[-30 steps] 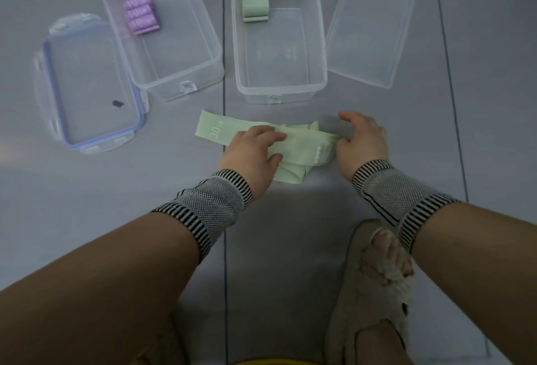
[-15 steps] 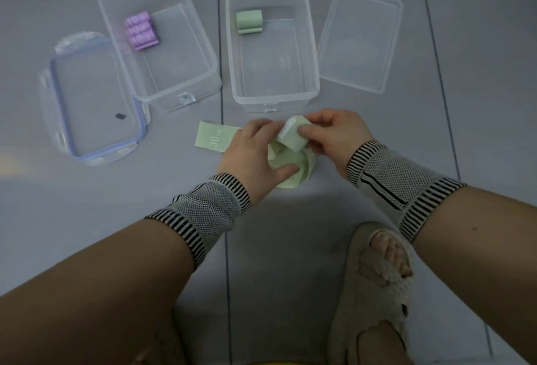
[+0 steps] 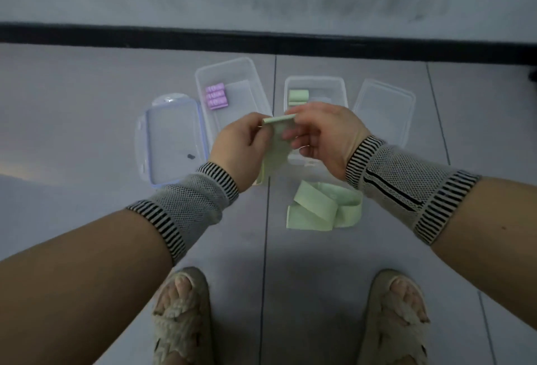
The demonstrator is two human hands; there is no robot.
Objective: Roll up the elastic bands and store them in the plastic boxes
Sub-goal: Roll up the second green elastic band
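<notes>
Both hands are raised above the floor (image 3: 87,137), pinching the same green elastic band (image 3: 277,143) between them. The left hand (image 3: 241,146) curls its fingers closed on the band's left edge, and the right hand (image 3: 322,135) closes thumb and fingers on the right edge at the top, where the end of the band looks folded or rolled into a narrow strip — how many turns it has cannot be told. From that grip the band hangs down between the two hands, and its loose remainder lies crumpled on the floor just nearer the person than the green-band box (image 3: 338,85), below the right wrist. That box is a clear plastic tub, partly hidden behind the right hand, with a green roll (image 3: 298,96) lying at its far left corner. Right of the box lies its clear lid (image 3: 386,111), flat on the floor. Left of the green-band box, just across a tile seam, stands a second clear box (image 3: 247,71) set at a slight angle, with purple rolls (image 3: 216,100) stacked side by side against its far left wall. Further left of that lies a blue-rimmed lid (image 3: 171,143), flat, with a small dark speck on it. Each wrist wears a grey mesh wrist sleeve (image 3: 189,204) with black-and-white striped cuffs. Nearer the person than the box, two feet in woven sandals (image 3: 180,321) stand on the floor — one either side of the tile seam.
</notes>
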